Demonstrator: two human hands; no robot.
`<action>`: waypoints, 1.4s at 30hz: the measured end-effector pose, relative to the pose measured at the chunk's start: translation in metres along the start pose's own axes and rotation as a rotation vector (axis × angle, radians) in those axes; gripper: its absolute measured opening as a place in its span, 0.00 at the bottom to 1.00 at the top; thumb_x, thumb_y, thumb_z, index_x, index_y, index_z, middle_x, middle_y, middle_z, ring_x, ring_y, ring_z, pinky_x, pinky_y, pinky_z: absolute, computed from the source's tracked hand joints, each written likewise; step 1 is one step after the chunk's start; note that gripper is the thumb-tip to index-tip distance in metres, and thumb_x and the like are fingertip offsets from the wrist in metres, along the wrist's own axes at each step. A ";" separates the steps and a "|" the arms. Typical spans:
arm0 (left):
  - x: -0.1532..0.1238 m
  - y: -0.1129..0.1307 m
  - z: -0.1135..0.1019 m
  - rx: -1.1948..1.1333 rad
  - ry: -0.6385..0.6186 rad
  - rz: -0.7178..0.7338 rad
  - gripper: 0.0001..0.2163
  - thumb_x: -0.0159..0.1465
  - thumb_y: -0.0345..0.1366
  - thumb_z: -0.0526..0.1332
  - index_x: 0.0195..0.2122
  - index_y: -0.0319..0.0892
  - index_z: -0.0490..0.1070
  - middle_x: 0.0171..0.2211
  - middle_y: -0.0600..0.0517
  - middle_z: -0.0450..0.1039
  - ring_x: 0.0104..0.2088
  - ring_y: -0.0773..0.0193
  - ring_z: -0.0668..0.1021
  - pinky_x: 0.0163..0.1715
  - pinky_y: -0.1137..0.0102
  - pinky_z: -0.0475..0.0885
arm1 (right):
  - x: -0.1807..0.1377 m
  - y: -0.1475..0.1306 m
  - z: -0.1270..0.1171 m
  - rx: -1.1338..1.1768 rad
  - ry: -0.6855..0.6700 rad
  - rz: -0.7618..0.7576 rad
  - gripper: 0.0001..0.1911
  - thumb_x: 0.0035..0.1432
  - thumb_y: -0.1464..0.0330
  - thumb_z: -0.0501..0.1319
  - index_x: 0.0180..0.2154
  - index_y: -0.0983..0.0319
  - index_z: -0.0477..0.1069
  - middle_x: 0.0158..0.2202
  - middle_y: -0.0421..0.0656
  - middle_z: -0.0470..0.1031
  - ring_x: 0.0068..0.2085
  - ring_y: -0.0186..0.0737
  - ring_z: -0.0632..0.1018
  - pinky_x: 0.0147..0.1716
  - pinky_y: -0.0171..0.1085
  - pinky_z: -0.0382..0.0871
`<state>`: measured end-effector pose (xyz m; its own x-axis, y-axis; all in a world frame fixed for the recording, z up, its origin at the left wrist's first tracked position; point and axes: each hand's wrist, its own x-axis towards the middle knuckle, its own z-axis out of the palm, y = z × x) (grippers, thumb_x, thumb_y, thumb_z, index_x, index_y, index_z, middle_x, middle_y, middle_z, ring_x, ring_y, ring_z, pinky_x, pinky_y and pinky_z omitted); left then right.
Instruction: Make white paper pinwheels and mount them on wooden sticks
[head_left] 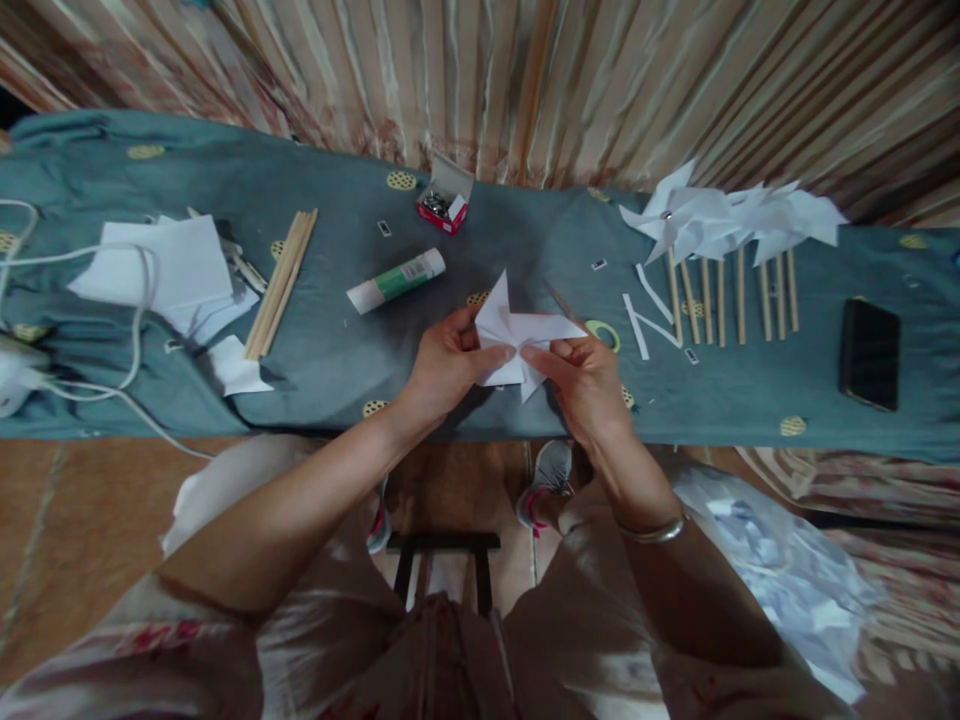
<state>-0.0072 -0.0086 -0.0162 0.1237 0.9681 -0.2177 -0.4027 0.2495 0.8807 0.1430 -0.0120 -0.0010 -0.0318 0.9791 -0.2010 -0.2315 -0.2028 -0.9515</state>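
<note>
Both my hands hold a white folded paper pinwheel (517, 340) just above the blue-grey cloth of the table (315, 350). My left hand (446, 365) pinches its left side with thumb and fingers closed. On the right side, my right hand (589, 385) grips it, thumb pressed toward the paper's centre. A glue stick (396, 280) lies to the upper left of my hands. A small open red box of pins or clips (444, 205) sits behind it. Scissors with a green handle (600, 332) lie partly hidden behind my right hand.
Several finished paper pinwheels on wooden sticks (724, 255) lie at the right, with paper strips (645, 320) beside them and a black phone (870, 352) farther right. At the left are loose wooden sticks (281, 282), white paper sheets (169, 270) and a white cable (90, 330). A striped curtain hangs behind.
</note>
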 end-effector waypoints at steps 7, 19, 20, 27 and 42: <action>0.000 0.000 0.000 0.014 -0.009 -0.002 0.19 0.46 0.30 0.73 0.41 0.38 0.75 0.32 0.54 0.80 0.31 0.65 0.80 0.34 0.70 0.75 | 0.002 0.005 0.000 0.000 0.031 -0.005 0.18 0.37 0.65 0.76 0.30 0.57 0.70 0.18 0.29 0.67 0.21 0.29 0.69 0.23 0.31 0.65; 0.001 0.000 0.001 0.047 -0.015 0.031 0.19 0.46 0.29 0.73 0.40 0.39 0.74 0.30 0.55 0.80 0.28 0.67 0.78 0.32 0.72 0.74 | 0.002 0.006 -0.004 -0.081 0.029 0.027 0.16 0.38 0.67 0.74 0.31 0.58 0.72 0.20 0.32 0.73 0.25 0.34 0.77 0.25 0.34 0.71; 0.001 0.000 0.001 0.047 -0.017 0.030 0.19 0.46 0.30 0.73 0.40 0.39 0.74 0.30 0.55 0.79 0.28 0.67 0.78 0.32 0.72 0.74 | 0.002 0.006 -0.003 -0.093 0.026 0.026 0.16 0.38 0.66 0.74 0.29 0.58 0.71 0.19 0.32 0.72 0.25 0.35 0.77 0.24 0.34 0.71; 0.002 -0.001 -0.001 0.059 -0.019 0.032 0.17 0.46 0.31 0.73 0.38 0.39 0.74 0.30 0.55 0.79 0.27 0.69 0.77 0.29 0.74 0.73 | 0.000 0.002 -0.002 -0.091 0.038 0.047 0.17 0.38 0.68 0.74 0.33 0.58 0.73 0.21 0.32 0.75 0.23 0.33 0.75 0.24 0.33 0.71; -0.001 -0.001 0.002 -0.003 -0.005 -0.030 0.19 0.44 0.31 0.74 0.38 0.40 0.75 0.30 0.55 0.80 0.29 0.67 0.79 0.33 0.71 0.75 | -0.001 0.003 0.000 -0.060 0.041 0.013 0.14 0.40 0.64 0.76 0.27 0.57 0.73 0.21 0.34 0.73 0.25 0.34 0.75 0.24 0.34 0.69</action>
<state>-0.0049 -0.0095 -0.0164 0.1405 0.9602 -0.2414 -0.4015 0.2781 0.8726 0.1425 -0.0135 -0.0036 0.0062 0.9750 -0.2219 -0.1721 -0.2176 -0.9608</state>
